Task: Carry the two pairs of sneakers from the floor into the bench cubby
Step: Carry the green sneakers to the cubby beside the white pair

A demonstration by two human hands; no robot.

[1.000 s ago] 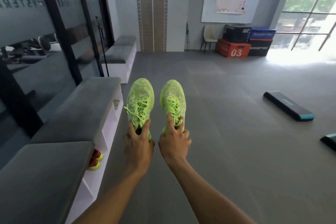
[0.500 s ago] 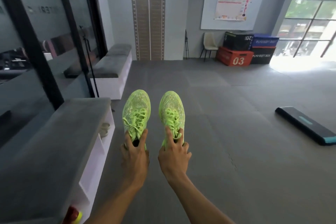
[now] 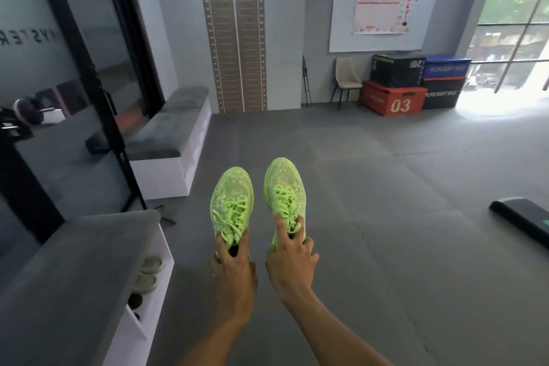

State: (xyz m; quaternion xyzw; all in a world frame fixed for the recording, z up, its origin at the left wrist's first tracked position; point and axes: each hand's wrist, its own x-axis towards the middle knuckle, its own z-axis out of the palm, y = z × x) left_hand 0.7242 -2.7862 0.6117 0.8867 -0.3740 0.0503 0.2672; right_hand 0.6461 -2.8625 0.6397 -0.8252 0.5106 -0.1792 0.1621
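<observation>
I hold a pair of neon green sneakers out in front of me above the grey floor, toes pointing away. My left hand (image 3: 233, 272) grips the heel collar of the left sneaker (image 3: 231, 205). My right hand (image 3: 292, 264) grips the collar of the right sneaker (image 3: 285, 190). The white bench with a grey cushion (image 3: 68, 279) stands at my lower left. Its open cubby (image 3: 148, 279) faces right and holds a pair of pale grey shoes (image 3: 150, 273) and something dark below them.
A second cushioned bench (image 3: 175, 140) stands farther along the glass wall on the left. A black tripod leg (image 3: 130, 187) stands between the benches. A black step platform (image 3: 525, 220) lies on the floor at right. Plyo boxes (image 3: 395, 98) and a chair (image 3: 346, 77) line the far wall.
I have moved forward along the bench with both sneakers held out. The red and yellow shoes in the nearer cubby have passed out of view, and the grey shoes in the cubby have come closer.
</observation>
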